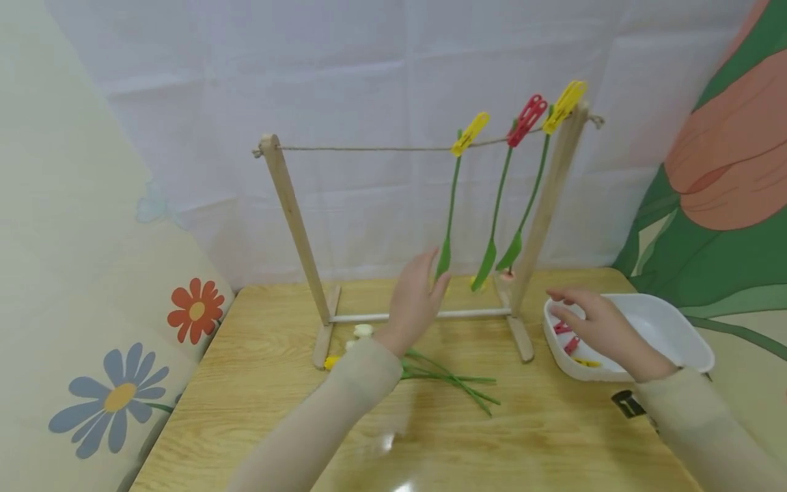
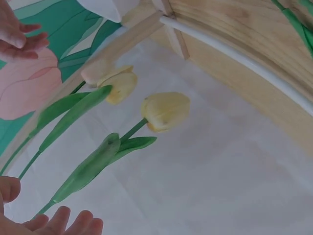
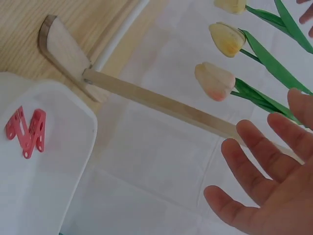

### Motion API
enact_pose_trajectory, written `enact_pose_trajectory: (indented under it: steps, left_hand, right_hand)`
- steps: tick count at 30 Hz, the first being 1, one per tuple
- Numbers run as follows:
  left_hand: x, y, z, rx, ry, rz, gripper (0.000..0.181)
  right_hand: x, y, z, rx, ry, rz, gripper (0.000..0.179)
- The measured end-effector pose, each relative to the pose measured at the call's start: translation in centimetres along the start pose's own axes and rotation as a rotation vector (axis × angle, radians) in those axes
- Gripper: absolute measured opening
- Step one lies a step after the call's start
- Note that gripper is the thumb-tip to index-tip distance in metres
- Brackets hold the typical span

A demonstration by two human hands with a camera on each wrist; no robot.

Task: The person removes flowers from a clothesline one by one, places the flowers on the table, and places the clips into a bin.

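Note:
Three artificial tulips hang head-down from a rope (image 1: 369, 148), clipped by two yellow clothespins (image 1: 470, 134) (image 1: 564, 107) and a red clothespin (image 1: 527, 121). My left hand (image 1: 415, 297) is at the leftmost tulip, its fingers loosely spread beside the stem and leaf. In the left wrist view that tulip's pale yellow bloom (image 2: 166, 111) hangs free, beyond the fingertips. A second yellow bloom (image 3: 227, 40) and a pinkish one (image 3: 215, 81) hang toward the right post. My right hand (image 1: 602, 331) hovers over a white basin (image 1: 676, 321), fingers apart and holding nothing.
Wooden posts (image 1: 298, 232) (image 1: 550, 205) and a white bottom bar (image 1: 473, 313) form the rack. Loose tulips with green stems (image 1: 458, 377) lie in front, with white (image 1: 363, 330) and yellow (image 1: 332, 361) blooms. Red clothespins (image 3: 30, 132) and a yellow clothespin (image 1: 588, 363) lie in the basin.

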State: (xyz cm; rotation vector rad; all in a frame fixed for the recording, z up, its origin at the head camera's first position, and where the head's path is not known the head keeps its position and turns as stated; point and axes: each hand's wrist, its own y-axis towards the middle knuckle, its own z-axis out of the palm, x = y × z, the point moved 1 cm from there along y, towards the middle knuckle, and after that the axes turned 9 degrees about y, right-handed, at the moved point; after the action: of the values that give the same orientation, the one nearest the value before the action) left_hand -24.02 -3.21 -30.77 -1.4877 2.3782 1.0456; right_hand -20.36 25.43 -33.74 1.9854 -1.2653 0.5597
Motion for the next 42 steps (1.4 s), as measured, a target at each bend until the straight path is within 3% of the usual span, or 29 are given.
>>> enact_pose_trajectory:
  steps: [6, 14, 21, 24, 29, 36, 40, 42]
  left_hand:
    - [-0.6, 1.3, -0.2, -0.047, -0.037, 0.023, 0.05]
    - [-0.5, 2.7, -0.1, -0.068, -0.114, 0.007, 0.053]
    - [-0.9, 3.8, -0.2, -0.059, -0.274, -0.068, 0.053]
    - [-1.1, 4.3, -0.1, -0.087, -0.352, -0.097, 0.051]
    - [-1.5, 5.1, 0.0, -0.148, -0.455, -0.093, 0.047]
    - [-2.2, 6.2, 0.1, -0.216, -0.511, -0.129, 0.04]
    - [-2.4, 6.6, 0.1, -0.244, -0.514, -0.156, 0.032]
    - [-2.4, 6.7, 0.0, -0.23, -0.523, -0.159, 0.029]
  right_hand:
    - [0.3, 0.0, 0.7, 0.001, -0.027, -0.032, 0.033]
    - [0.5, -0.1, 1.0, 0.043, -0.026, -0.032, 0.034]
    - [0.3, 0.0, 1.5, 0.04, -0.016, -0.074, 0.031]
    - [0.3, 0.1, 1.6, 0.049, -0.021, -0.08, 0.031]
    - [0.6, 0.2, 1.6, 0.066, -0.023, -0.067, 0.031]
    - [1.5, 0.1, 1.3, 0.064, -0.029, -0.056, 0.032]
    - [2.5, 0.4, 1.1, 0.051, -0.046, -0.114, 0.03]
    - [3.2, 0.8, 0.9, 0.021, -0.065, -0.192, 0.029]
